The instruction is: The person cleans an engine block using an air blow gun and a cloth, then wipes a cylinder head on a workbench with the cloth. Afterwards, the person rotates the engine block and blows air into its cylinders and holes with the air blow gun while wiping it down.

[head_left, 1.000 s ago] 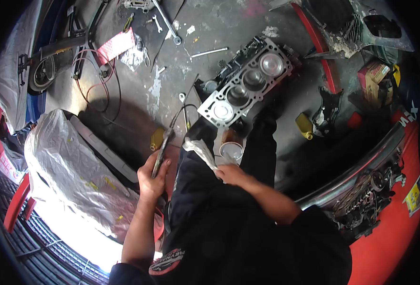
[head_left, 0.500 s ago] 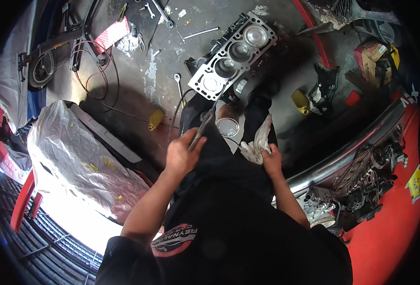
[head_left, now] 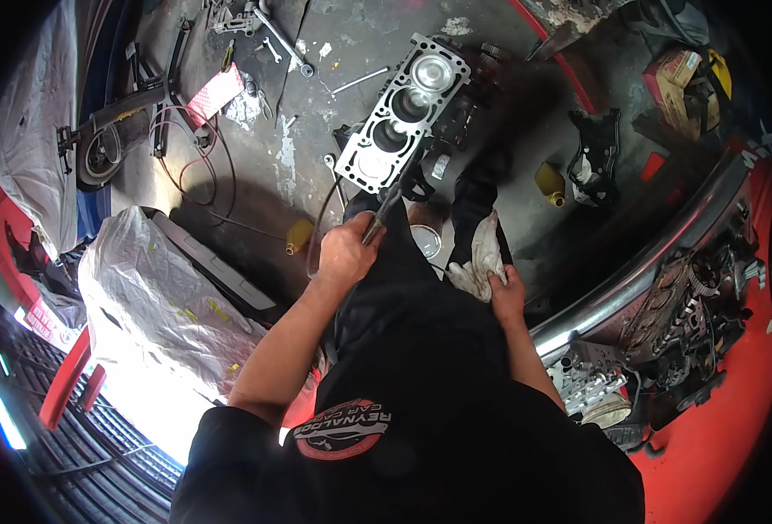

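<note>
My left hand (head_left: 348,251) is closed around a long, slim metal tool (head_left: 374,224), perhaps an air blow gun. Its far end points at the near end of the engine block (head_left: 401,120), and I cannot tell whether they touch. A dark hose (head_left: 319,218) curves beside this hand. A crumpled whitish rag (head_left: 480,262) is gripped by my right hand (head_left: 507,295) over my right leg. The block lies on the floor with its flat silver deck and several cylinder bores facing up. Between my legs stands a round can (head_left: 427,240) with pale contents, partly hidden.
Wrenches (head_left: 294,54), a metal bar (head_left: 360,80) and a red-white box (head_left: 215,93) lie on the floor ahead. Yellow bottles (head_left: 550,182) rest on both sides. A plastic-covered piece (head_left: 159,297) is at my left; a chrome bumper (head_left: 630,271) and engine parts (head_left: 591,375) are at my right.
My left hand has moved forward with the tool, closer to the block. The view has shifted slightly. My right hand still grips the rag.
</note>
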Available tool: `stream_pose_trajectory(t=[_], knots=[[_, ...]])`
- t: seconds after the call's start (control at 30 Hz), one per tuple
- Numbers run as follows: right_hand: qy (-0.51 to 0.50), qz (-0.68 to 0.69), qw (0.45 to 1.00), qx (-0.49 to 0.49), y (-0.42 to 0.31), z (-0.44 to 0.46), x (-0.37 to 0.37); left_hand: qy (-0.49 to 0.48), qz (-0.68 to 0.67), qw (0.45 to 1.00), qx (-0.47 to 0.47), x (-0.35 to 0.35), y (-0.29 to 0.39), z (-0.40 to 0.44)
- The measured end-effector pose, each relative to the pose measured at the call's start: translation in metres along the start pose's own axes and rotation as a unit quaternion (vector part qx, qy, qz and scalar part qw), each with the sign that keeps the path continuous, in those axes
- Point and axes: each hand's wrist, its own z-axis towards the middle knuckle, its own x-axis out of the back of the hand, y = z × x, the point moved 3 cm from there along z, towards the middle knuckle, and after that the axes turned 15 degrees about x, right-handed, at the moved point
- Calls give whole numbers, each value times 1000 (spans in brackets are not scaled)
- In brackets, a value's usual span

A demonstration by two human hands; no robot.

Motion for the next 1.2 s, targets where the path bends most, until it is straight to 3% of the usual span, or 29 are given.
stream_pose_trajectory(t=[0.1,0.17,0.2,0.3,0.37,0.5,0.57,0.6,0.73,0.8,0.83,0.9,0.93,0.97,1.03,1.1,1.17,1.2], knots=[[14,33,999,2,15,0,3,41,55,995,-78,-2,11,-2],[25,36,999,6,21,1,8,29,35,999,14,3,21,2],[28,44,999,-6,20,0,11,28,37,999,13,7,26,8],[32,58,998,-21,17,2,15,-25,-85,986,142,30,44,50],[30,60,998,-17,16,5,21,-63,-77,983,155,34,46,63],[44,121,991,-31,9,3,27,15,-40,996,78,18,53,48],[30,116,992,-35,9,4,30,3,4,998,63,-7,51,38],[19,142,989,-47,11,5,29,-69,-50,991,105,-12,51,35],[-7,181,982,-63,11,11,29,-79,-85,979,171,-3,47,39],[-3,205,977,-58,12,17,27,73,-5,997,33,2,55,45],[7,232,971,-56,12,20,26,75,-11,997,36,3,57,47],[18,193,980,-51,7,24,24,30,31,999,9,1,65,50],[34,159,985,-50,3,25,25,-38,-11,998,43,-1,66,50],[43,155,986,-50,2,29,24,-44,-13,998,36,-1,68,47],[85,1,996,10,3,49,24,-110,-79,988,77,0,70,36],[122,15,992,12,3,72,25,-118,-104,985,67,-8,63,38],[144,32,989,18,-1,101,19,-15,-41,998,50,-6,57,46],[168,82,981,55,-13,109,17,-10,-57,997,54,-4,55,48]])
